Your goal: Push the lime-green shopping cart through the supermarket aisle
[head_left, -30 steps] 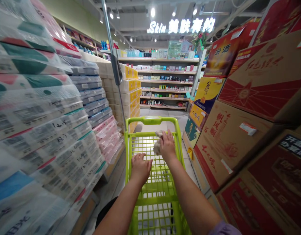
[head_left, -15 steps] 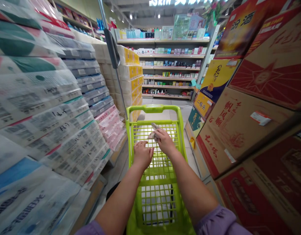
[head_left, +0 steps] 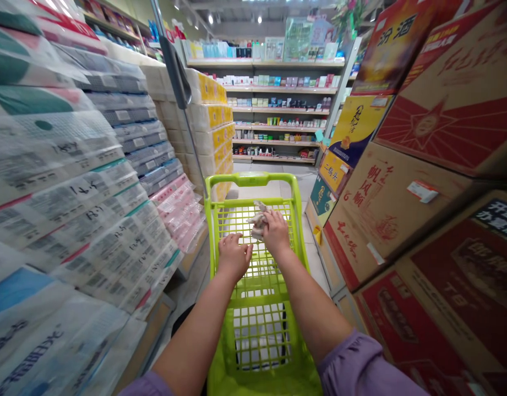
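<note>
Centrally, in the head view, a lime-green shopping cart (head_left: 261, 301) points down a shop aisle, its lattice panel sloping away beneath my two hands. My right hand (head_left: 275, 228) grasps a crumpled pale cloth (head_left: 258, 220), which lies against the upper part of the lattice, just below the top handle bar (head_left: 248, 179). The fingers bend over the near side of the cloth and leave the rest bunched out to the left, a hold that probably presses it to the bars rather than lifting it. My left hand (head_left: 234, 257) is unladen, its fingers loosely curled over the left part of the lattice, perhaps to steady the cart; whether they touch the bars I cannot tell.

Beyond the left upper corner rises a slanting metal pole (head_left: 194, 146) with a grey grip (head_left: 176, 71); its fixing to the cart is unclear. On my left, plastic-wrapped packs (head_left: 63, 206) are piled flat, likely because soft goods stack more steadily so. On my right, printed cartons (head_left: 396, 190) form a tall wall with a price label (head_left: 422, 191) turned to the aisle, presumably for reading. A shelving unit (head_left: 294, 89) closes the far end.
</note>
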`<state>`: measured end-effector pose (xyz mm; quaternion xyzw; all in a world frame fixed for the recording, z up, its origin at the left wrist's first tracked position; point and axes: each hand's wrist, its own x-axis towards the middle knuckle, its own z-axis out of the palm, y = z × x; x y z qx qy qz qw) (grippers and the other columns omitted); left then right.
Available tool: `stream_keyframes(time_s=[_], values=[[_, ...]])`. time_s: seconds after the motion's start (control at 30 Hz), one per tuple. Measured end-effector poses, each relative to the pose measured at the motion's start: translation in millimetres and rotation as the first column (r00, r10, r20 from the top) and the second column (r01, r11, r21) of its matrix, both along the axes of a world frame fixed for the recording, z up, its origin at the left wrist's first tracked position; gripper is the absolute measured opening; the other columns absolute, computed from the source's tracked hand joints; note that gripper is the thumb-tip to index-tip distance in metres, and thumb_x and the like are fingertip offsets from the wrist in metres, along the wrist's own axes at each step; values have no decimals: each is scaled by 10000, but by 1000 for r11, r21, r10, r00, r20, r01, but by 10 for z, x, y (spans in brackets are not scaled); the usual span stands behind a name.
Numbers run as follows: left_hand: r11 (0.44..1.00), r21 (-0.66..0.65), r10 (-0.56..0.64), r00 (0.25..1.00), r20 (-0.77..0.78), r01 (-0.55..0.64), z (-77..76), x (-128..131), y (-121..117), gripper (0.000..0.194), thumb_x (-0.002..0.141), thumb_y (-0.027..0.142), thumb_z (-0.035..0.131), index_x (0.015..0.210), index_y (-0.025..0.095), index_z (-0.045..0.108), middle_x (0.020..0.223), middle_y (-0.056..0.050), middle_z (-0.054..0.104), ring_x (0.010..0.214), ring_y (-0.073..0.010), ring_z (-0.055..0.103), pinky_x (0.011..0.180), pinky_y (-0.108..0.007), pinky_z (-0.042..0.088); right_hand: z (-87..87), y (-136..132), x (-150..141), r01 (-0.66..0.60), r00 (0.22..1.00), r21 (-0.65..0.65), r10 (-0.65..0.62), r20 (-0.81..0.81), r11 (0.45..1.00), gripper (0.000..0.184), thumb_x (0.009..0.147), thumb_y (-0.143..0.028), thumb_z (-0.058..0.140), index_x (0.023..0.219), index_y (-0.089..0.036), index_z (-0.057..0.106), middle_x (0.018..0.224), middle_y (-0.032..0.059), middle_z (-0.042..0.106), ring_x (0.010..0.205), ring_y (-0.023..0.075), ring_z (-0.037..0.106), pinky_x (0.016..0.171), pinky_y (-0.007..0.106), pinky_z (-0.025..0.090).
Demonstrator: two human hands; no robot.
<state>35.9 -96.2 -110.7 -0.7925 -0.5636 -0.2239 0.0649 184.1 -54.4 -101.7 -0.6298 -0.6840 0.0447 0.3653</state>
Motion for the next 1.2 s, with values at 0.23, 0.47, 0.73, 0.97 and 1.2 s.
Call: stream_keyframes(time_s=[0.23, 0.47, 0.73, 0.97, 1.2], values=[[999, 19, -29, 999, 19, 29, -3, 1, -84, 331, 895, 339, 480, 751, 210, 748, 1193, -120, 628, 1152, -299, 497, 1001, -509, 318, 37, -134, -45, -117, 989, -30, 119, 90, 993, 382, 837, -179, 540, 1205, -251, 612, 1440, 37, 473, 1371, 259, 318, 1129, 462, 256], [999, 26, -49, 997, 64, 47, 41, 96, -266, 371, 888, 353, 463, 697, 207, 745, 1182, -130, 631, 1138, -314, 506, 989, -522, 321, 33, -307, 73, -59, 998, 26, 58, 32, 998, 451, 851, -140, 464, 1290, -195, 550, 1454, 89, 444, 1389, 227, 292, 1134, 429, 271], [995, 43, -98, 992, 77, 95, 11, 75, -410, 363, 882, 358, 458, 713, 213, 745, 1168, -126, 635, 1133, -315, 513, 989, -512, 328, 138, -588, 68, 164, 986, -73, -160, 57, 984, 516, 869, -196, 491, 1384, -216, 462, 1535, 94, 318, 1427, 307, 207, 1129, 539, 231], [995, 30, -93, 995, 40, 92, 48, 81, -619, 322, 870, 328, 487, 718, 212, 747, 1172, -129, 637, 1138, -304, 515, 983, -507, 343, 180, -826, 45, -43, 994, -131, 56, 99, 990, 459, 882, -240, 488, 1328, -352, 499, 1536, 10, 328, 1421, 289, 230, 1098, 671, 154], [994, 50, -99, 995, 7, 98, 23, 68, -723, 335, 882, 341, 482, 735, 204, 750, 1174, -130, 637, 1131, -305, 521, 980, -506, 347, 144, -889, 78, -44, 999, -69, 44, 0, 997, 466, 848, -149, 482, 1291, -265, 568, 1407, 47, 511, 1332, 223, 399, 1113, 439, 311]])
